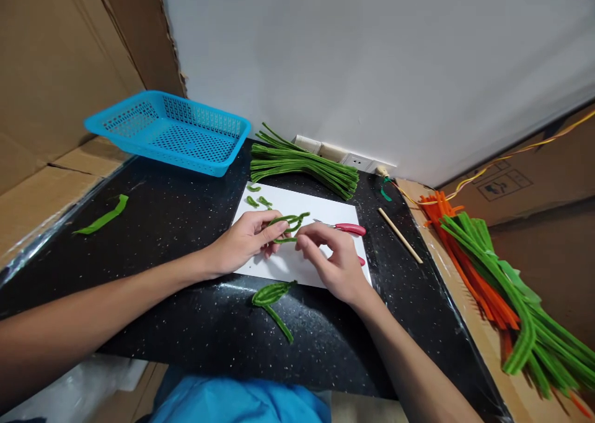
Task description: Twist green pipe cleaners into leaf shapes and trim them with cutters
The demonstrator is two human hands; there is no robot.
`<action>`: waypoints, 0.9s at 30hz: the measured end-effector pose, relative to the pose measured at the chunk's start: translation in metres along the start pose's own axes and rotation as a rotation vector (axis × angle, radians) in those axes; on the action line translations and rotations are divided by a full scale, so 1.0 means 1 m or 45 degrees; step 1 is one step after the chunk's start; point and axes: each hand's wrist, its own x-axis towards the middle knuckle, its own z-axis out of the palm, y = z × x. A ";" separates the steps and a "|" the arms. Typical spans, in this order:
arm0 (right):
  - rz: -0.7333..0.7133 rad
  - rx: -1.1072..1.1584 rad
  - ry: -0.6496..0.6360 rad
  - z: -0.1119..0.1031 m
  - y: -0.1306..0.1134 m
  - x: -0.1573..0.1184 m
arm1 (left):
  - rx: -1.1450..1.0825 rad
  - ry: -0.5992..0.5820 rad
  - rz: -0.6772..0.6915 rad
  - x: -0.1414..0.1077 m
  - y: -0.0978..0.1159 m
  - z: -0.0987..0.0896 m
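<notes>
My left hand (248,240) is closed on a green pipe cleaner (292,218) bent into loops, pinching it between thumb and fingers. At the lower strand of the same pipe cleaner, my right hand (337,258) has its thumb and index finger pinched together. Both hands are over a sheet of white paper (297,271). A red-handled tool (351,229) lies on the paper, partly behind my right hand, so its kind is unclear. Short curled green pieces (252,201) rest near the paper's upper left. Closer to me is a leaf shape with a stem (272,294), made of green pipe cleaner.
Behind the paper lies a bundle of green pipe cleaners (302,165), beside wall sockets (357,161). A blue plastic basket (186,139) stands at back left. A green strip (105,217) is at left, a wooden stick (400,235) at right. Orange pipe cleaners (460,262) lie on cardboard.
</notes>
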 end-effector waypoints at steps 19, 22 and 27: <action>0.217 0.567 0.095 0.000 -0.002 0.007 | 0.326 0.039 0.097 -0.008 0.012 0.003; 0.279 0.755 0.056 0.001 0.000 0.007 | 0.191 0.079 0.055 -0.008 0.014 0.005; 0.386 1.060 0.026 0.006 0.002 0.006 | -0.154 -0.007 -0.192 -0.004 0.012 0.005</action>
